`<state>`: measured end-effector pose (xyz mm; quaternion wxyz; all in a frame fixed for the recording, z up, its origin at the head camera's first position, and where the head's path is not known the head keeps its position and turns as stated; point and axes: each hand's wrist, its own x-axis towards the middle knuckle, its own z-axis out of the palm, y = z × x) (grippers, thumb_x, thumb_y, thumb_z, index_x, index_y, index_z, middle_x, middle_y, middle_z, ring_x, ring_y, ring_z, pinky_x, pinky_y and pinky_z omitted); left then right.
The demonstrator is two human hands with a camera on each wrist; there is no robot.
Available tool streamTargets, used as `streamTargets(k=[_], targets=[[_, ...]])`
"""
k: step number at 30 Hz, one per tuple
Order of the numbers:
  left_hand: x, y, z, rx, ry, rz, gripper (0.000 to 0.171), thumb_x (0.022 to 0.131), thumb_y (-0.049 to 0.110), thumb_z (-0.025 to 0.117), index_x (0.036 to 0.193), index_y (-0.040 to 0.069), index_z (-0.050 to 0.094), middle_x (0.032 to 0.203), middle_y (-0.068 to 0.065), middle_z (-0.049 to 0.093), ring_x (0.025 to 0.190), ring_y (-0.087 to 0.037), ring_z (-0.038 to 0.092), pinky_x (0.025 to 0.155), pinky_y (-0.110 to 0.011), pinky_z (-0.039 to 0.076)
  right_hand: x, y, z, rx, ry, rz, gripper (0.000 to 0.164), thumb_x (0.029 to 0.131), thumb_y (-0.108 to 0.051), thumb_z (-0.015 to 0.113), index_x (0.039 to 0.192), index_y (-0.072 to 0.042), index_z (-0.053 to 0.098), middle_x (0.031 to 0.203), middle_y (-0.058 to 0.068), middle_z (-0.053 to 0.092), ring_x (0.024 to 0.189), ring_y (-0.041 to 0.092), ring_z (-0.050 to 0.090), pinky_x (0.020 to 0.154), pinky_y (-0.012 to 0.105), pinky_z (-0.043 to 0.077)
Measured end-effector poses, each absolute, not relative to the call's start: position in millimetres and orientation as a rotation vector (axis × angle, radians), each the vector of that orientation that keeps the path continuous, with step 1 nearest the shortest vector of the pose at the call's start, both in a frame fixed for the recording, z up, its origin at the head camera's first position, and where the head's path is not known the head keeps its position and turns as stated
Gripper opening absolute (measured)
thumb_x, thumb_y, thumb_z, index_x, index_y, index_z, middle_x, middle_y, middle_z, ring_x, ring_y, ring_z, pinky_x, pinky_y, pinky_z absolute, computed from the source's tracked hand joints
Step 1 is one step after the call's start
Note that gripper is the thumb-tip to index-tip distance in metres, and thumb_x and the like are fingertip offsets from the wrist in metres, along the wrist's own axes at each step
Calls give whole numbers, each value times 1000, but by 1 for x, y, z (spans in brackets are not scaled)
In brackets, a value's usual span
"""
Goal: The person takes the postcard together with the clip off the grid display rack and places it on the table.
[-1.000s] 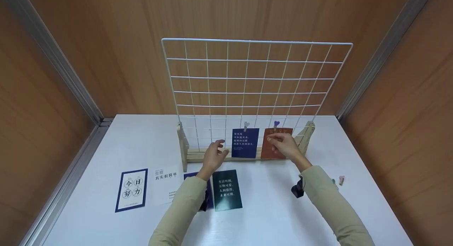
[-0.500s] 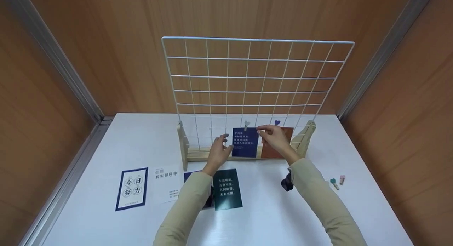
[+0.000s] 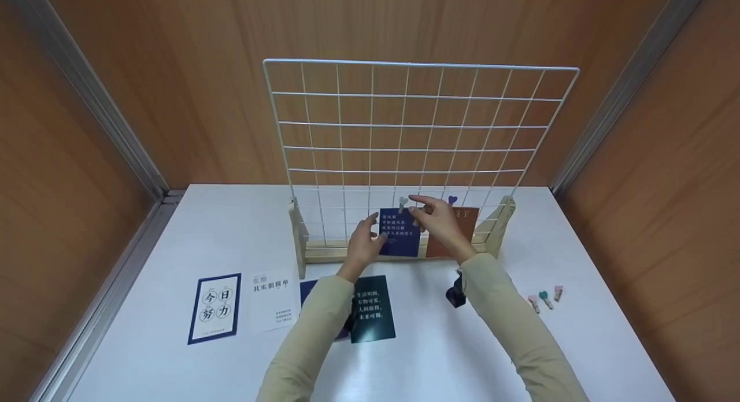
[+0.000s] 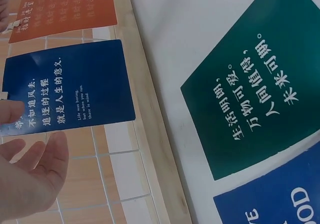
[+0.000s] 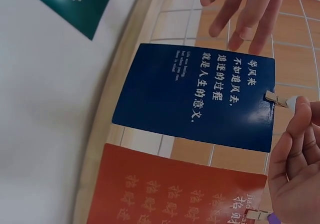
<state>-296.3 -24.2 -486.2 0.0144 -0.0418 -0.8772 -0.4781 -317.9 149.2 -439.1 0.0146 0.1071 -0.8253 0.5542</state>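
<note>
A dark blue card [image 3: 399,243] with white lettering hangs upright from a clip with a pale heart [image 3: 403,202] on the white wire grid [image 3: 428,137]. Beside the card's left edge is my left hand [image 3: 363,244], fingers spread and apart from one another. From the right, my right hand [image 3: 440,220] reaches across; its fingertips are close to the heart clip, seen near the pale heart [image 5: 291,102] in the right wrist view. Whether they touch it is hard to tell. Right of the blue card, an orange card [image 3: 467,222] hangs under a purple heart clip [image 3: 452,200].
A wooden base [image 3: 324,255] holds the grid. In front lie a green card [image 3: 374,309], a partly hidden blue card [image 4: 280,196], a white card [image 3: 272,301] and a blue-bordered card [image 3: 215,309]. Several small clips [image 3: 545,299] lie at right on the white table [image 3: 428,367].
My right hand has moved left from in front of the orange card to the blue card's clip. The left hand has shifted slightly right and up to the blue card's edge.
</note>
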Motion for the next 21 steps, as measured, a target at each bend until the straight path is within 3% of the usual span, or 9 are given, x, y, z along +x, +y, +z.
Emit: streamTargets(k=[5, 10, 18, 21], targets=[[-299, -23, -484, -104, -2721, -1530, 47, 87, 12, 54, 131, 6, 37, 122, -13, 46, 100, -24, 51, 81, -35, 42, -321, 144, -437, 331, -2587, 1720, 33, 86, -7, 56, 119, -4, 55, 66, 18, 57, 62, 39, 53, 58, 47, 46], [-302, -23, -482, -107, -2695, -1565, 43, 88, 11, 52, 129, 6, 40, 120, -14, 49, 97, -23, 54, 79, -34, 44, -324, 141, -436, 302, -2615, 1701, 34, 85, -7, 56, 119, -4, 54, 63, 13, 57, 62, 41, 53, 52, 38, 47], [-304, -23, -479, -119, -2651, -1586, 35, 89, 10, 50, 124, 5, 46, 111, -14, 55, 90, -23, 57, 75, -35, 46, -328, 137, -435, 294, -2677, 1645, 36, 87, -11, 55, 121, -5, 52, 60, 9, 56, 63, 42, 54, 60, 48, 45], [-305, -22, -479, -119, -2627, -1618, 32, 89, 10, 49, 121, 5, 49, 108, -14, 57, 89, -24, 58, 74, -34, 46, -329, 136, -435, 285, -2706, 1617, 36, 87, -12, 55, 122, -6, 51, 62, 12, 57, 57, 35, 55, 57, 45, 47]])
